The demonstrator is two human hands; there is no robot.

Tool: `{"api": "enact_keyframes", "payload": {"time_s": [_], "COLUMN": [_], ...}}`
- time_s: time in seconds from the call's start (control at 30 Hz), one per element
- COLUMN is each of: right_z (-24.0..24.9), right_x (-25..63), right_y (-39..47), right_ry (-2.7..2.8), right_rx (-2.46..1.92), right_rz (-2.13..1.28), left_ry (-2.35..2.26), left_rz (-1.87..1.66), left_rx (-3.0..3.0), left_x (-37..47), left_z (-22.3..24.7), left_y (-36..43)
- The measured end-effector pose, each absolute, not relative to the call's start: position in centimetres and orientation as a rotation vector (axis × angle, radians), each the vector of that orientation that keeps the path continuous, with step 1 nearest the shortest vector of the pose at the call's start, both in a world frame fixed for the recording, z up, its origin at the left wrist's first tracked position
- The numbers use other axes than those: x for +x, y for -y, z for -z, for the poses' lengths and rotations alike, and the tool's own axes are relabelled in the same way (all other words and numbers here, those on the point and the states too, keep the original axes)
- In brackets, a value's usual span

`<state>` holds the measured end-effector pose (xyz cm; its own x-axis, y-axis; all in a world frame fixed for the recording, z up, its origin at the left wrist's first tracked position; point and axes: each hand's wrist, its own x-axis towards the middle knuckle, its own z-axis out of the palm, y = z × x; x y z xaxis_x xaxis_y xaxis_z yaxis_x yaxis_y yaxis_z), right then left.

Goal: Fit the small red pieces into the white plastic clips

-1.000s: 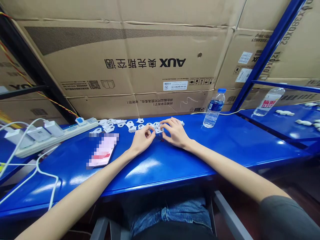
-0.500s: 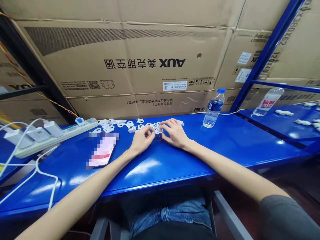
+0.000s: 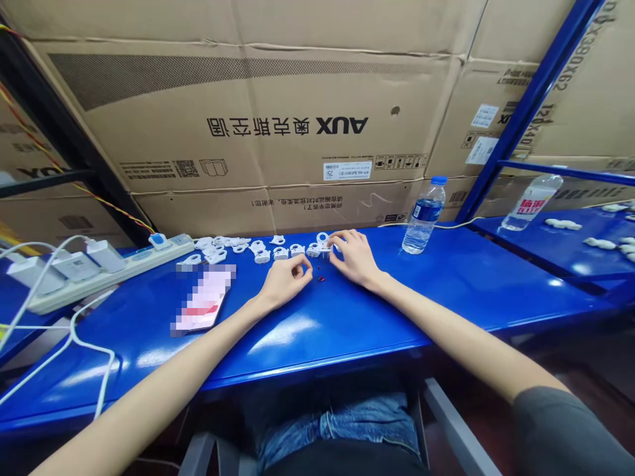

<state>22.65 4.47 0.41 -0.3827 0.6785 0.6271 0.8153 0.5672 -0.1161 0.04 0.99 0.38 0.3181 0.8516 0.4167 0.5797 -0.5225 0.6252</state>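
My right hand (image 3: pixel 355 258) grips a small white plastic part with a ring-shaped end (image 3: pixel 323 238), holding it just above the table at its far side. To its left is my left hand (image 3: pixel 288 280), with thumb and forefinger pinched together; whatever may be between the fingertips is too small to make out. On the blue tabletop between the hands lies a tiny red and black piece (image 3: pixel 321 279). Several similar white plastic parts (image 3: pixel 261 255) stand in a loose row beyond my left hand, and more lie in a pile (image 3: pixel 216 250) farther left.
A phone (image 3: pixel 206 301) lies left of my left hand. Behind it runs a white power strip (image 3: pixel 143 263) with plugged-in chargers and cables. A water bottle (image 3: pixel 424 215) stands to the right, and another bottle (image 3: pixel 533 201) on the neighbouring table. Cardboard (image 3: pixel 292 79) walls the back.
My left hand has drawn back slightly towards me, away from the white part. My right hand has shifted a little right and away with the part, which is now turned ring up.
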Motion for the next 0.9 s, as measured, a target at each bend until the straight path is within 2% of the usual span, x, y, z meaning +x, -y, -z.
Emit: {"api": "enact_keyframes", "payload": {"time_s": [0.23,0.9], "right_z": [0.4,1.2], "right_x": [23.5,23.9], "right_y": [-6.2,-7.1], "right_ry": [2.177,2.227], "right_rx": [-1.309,-1.347], "right_rz": [0.211,0.148], "left_ry": [-1.336,-1.349], "left_rz": [-0.841,-0.743], "left_rx": [2.372,2.526], "left_x": [0.0,-0.3], "left_z": [-0.3,-0.7], "left_y": [-0.9,-0.7]}}
